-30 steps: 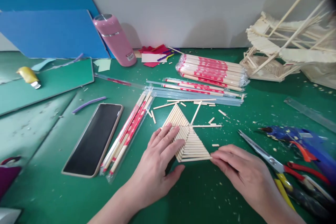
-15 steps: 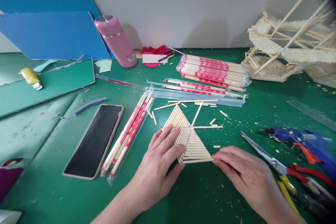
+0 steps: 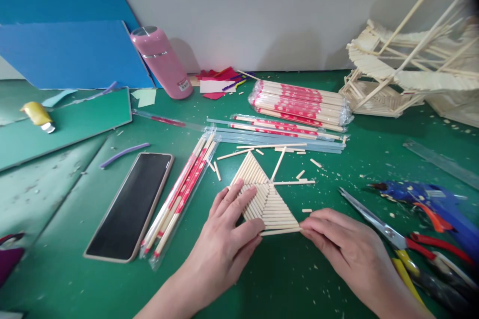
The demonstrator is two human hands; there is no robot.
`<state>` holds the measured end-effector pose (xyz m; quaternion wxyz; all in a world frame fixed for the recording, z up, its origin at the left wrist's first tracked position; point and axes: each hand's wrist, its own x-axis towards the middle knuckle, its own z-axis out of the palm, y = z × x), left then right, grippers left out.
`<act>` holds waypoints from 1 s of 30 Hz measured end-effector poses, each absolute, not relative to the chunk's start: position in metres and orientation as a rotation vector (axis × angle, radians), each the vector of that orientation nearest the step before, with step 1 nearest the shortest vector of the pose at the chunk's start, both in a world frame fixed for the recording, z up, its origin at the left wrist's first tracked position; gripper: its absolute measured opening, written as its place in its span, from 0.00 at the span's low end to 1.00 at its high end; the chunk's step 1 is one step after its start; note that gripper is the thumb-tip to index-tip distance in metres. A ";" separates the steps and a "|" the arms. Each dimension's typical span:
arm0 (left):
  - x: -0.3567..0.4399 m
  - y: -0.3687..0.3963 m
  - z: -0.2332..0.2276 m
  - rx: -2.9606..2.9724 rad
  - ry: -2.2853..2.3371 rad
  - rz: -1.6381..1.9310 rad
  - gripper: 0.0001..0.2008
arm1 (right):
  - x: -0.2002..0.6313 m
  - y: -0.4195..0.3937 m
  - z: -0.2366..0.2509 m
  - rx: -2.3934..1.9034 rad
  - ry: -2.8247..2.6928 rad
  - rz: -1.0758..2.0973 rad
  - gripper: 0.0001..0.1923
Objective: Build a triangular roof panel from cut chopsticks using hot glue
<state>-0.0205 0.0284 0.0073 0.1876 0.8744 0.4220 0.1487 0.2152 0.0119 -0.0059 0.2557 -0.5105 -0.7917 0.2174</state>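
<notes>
A flat triangular panel of glued wooden sticks (image 3: 265,194) lies on the green mat (image 3: 284,274). My left hand (image 3: 226,239) presses flat on the panel's left side, fingers spread over the sticks. My right hand (image 3: 348,249) touches the right end of the panel's bottom stick (image 3: 280,232) with its fingertips. Loose stick offcuts (image 3: 295,182) lie just beyond the panel.
A phone (image 3: 130,204) and wrapped chopstick packs (image 3: 183,192) lie to the left. A larger chopstick bundle (image 3: 299,102) and a pink bottle (image 3: 162,62) lie farther back. Scissors (image 3: 377,224), a blue glue gun (image 3: 422,197) and a ruler (image 3: 441,162) are at right. A stick model (image 3: 404,70) stands back right.
Both hands stay on the stick panel. My left fingers have slid slightly across it and my right fingertips press the bottom stick's end. The view has shifted a little.
</notes>
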 end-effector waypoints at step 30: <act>-0.018 0.026 0.002 2.476 1.264 0.497 0.16 | 0.213 0.012 -0.010 -1.382 -2.122 0.594 0.07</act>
